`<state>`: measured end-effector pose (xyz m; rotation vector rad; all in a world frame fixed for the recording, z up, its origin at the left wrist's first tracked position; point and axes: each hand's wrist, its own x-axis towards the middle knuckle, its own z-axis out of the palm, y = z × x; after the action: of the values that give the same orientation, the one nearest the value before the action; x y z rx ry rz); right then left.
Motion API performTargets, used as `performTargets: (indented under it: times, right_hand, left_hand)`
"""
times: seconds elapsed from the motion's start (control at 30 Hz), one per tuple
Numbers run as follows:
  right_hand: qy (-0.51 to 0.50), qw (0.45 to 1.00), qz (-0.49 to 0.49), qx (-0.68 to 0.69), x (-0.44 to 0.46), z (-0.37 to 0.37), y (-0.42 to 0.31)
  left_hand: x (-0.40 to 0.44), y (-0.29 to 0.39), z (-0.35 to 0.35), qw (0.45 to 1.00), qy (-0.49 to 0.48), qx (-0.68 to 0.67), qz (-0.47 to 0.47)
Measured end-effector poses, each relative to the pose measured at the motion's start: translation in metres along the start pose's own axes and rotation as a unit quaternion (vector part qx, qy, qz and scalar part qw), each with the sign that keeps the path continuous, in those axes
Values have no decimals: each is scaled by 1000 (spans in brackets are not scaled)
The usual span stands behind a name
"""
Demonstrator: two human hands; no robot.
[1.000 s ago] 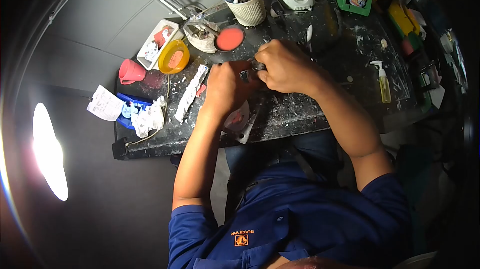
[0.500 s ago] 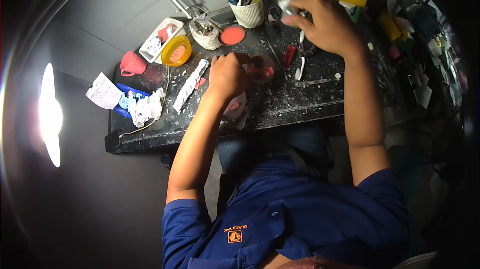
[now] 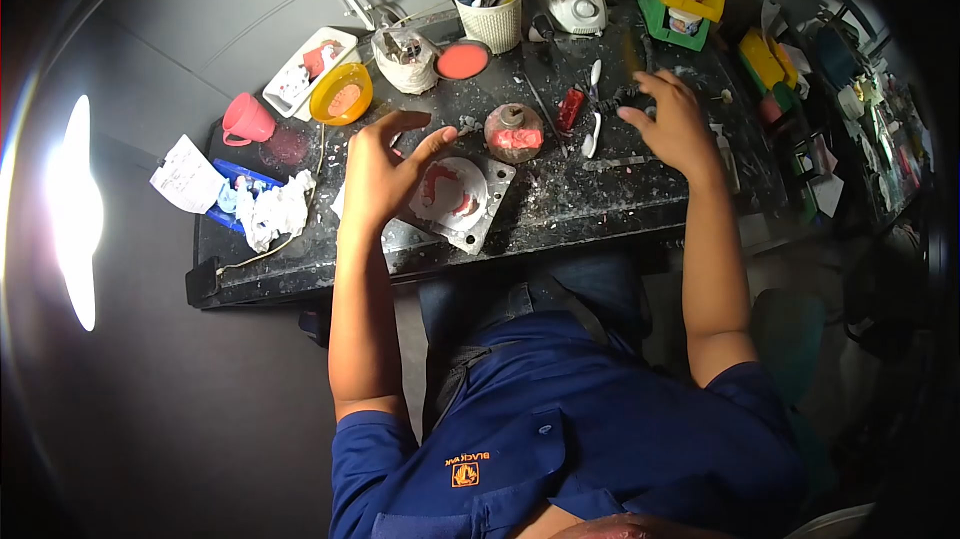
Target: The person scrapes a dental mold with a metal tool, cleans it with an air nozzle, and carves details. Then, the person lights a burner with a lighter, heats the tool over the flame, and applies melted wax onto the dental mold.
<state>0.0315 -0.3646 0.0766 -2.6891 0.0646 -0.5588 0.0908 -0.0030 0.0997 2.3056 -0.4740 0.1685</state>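
Observation:
My left hand [image 3: 385, 164] is open, thumb and fingers spread wide, over the left side of a square metal plate. On that plate [image 3: 492, 201] lies a round whitish disc [image 3: 465, 189] with a curved pink-red piece of wax-like material. To its right stands a round glass jar [image 3: 513, 142] with a metal neck and pink-red material in it; neither hand touches it. My right hand [image 3: 675, 124] hovers open above the table's right side, its fingers apart with nothing visible in them. Nearest it are a white-handled brush-like tool [image 3: 593, 136] and a small red block [image 3: 571, 109].
A pink cup [image 3: 248, 121], a yellow bowl [image 3: 352, 107], a white tray [image 3: 282, 104] and a red-pink round dish [image 3: 463, 62] stand at the back left. Behind are a white tool basket [image 3: 493, 31], a white device [image 3: 575, 4] and a yellow-green bin [image 3: 660, 21]. Crumpled white tissue [image 3: 280, 217] lies left.
My left hand has come off the glass jar, moved left and spread. My right hand has come down from the back, where a blurred grey thing was at its fingers. The plate shows more fully.

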Motion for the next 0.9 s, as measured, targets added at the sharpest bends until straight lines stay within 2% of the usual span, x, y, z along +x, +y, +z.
performTargets:
  times: [0.03,0.1,0.17,0.2,0.23,0.3,0.37,0.43,0.47,0.53,0.6,0.7,0.77,0.8,0.83,0.87,0.9]
  right_hand:
    - [-41,995,-3,90,8,2,-9]
    - [-100,967,-91,217,17,15,-33]
    - [-105,947,-171,251,20,35,-56]
    - [-93,962,-188,174,17,46,-63]
    - [-130,962,-191,143,22,50,-63]
    - [-121,963,-191,144,40,58,-48]
    - [-136,980,-102,107,63,52,-38]
    - [-243,969,33,-15,83,46,-44]
    - [-246,969,35,-13,82,48,-50]
    - [-183,974,16,-134,77,52,-64]
    - [-209,968,17,-138,78,48,-74]
    - [-232,962,37,-141,78,59,-65]
    - [-129,991,8,-27,70,68,-53]
    - [-133,991,9,-27,71,74,-43]
    - [-151,981,-9,121,73,79,-34]
    - [-166,949,-26,266,75,85,-25]
    - [-171,949,-24,265,74,82,-26]
  left_hand:
    - [-1,-3,0,1000,3,-11,-16]
    - [-2,-7,2,999,2,-29,-38]
    - [1,-11,5,1000,-6,-19,-15]
    - [1,-11,5,1000,-8,-19,-16]
    - [2,-9,3,999,-8,-22,-26]
    - [8,-15,2,999,-9,-25,-37]
    - [15,-32,1,995,11,-85,-45]
    - [24,-31,-5,985,9,-140,-101]
    - [30,-34,-3,979,20,-168,-111]
    - [45,-46,1,973,29,-195,-121]
    - [56,-57,6,954,50,-291,-44]
    - [60,-60,9,943,85,-319,-48]
    - [58,-65,13,941,102,-321,-39]
    - [55,-70,15,937,114,-330,-16]
    - [53,-74,16,932,125,-340,7]
    - [53,-79,16,939,129,-316,41]
    - [49,-70,17,931,145,-335,23]
